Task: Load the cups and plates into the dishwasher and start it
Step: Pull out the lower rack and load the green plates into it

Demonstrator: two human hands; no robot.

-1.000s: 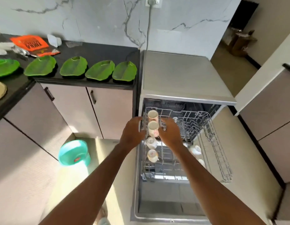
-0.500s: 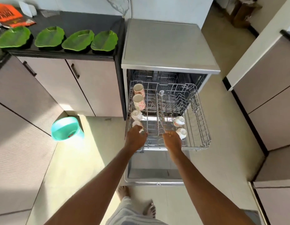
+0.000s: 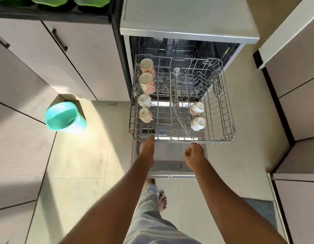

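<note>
Above beige tiled floor [image 3: 78, 155], left hand [image 3: 147, 149] flat, straight fingertips [image 3: 151, 138] touching front rim of pulled-out grey wire rack [image 3: 179, 139]; right hand [image 3: 194, 155] loosely curled, empty, just beside that rim. Four patterned white cups [image 3: 144, 100] along rack's left edge, two near front right corner. Left of rack, teal plastic bucket [image 3: 64, 118]. Farthest, green leaf-shaped plates [image 3: 92, 0] at black counter [image 3: 47, 14] edge.

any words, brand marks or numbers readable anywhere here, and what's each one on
No text here can be read.
Grey mark on the base of the white cup, third from the back on the left: too small to read.
Red mark on the base of the front left cup: blurred.
Small dark door badge on the dishwasher door's front edge: too small to read.
</note>
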